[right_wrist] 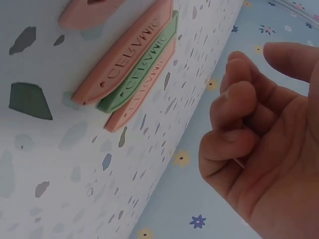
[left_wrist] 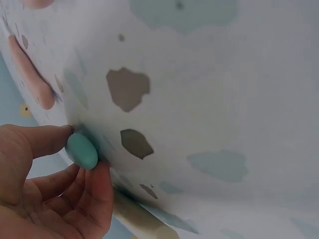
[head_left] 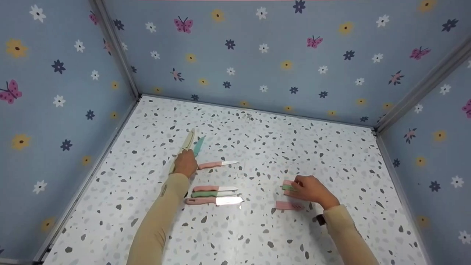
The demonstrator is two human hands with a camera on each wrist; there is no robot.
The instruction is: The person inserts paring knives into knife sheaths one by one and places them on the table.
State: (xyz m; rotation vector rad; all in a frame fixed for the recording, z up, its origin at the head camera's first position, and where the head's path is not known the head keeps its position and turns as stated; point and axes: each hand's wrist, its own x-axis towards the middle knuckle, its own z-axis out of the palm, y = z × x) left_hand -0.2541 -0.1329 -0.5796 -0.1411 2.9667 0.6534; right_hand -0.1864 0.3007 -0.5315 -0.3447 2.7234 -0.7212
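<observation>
My left hand (head_left: 186,163) pinches the rounded end of a teal knife's handle (left_wrist: 82,151) between thumb and fingers. The teal blade (head_left: 199,145) points away from me, past the hand. Beside it lies a long cream knife (head_left: 188,140), partly hidden by that hand. Over on the right, my right hand (head_left: 309,188) holds nothing, its fingers loosely bent. It hovers by a green blade cover (right_wrist: 139,72) lying between two pink blade covers (right_wrist: 124,55), all marked CERAMIC. One more pink blade cover (head_left: 289,205) lies nearer to me.
A pink-handled knife (head_left: 211,165) lies right of my left hand. Closer in, another pink-handled knife (head_left: 206,188), a green-handled knife (head_left: 205,194) and a larger pink-handled knife (head_left: 200,200) lie side by side, blades rightward. Flowered panels (head_left: 257,55) enclose the speckled table (head_left: 257,136).
</observation>
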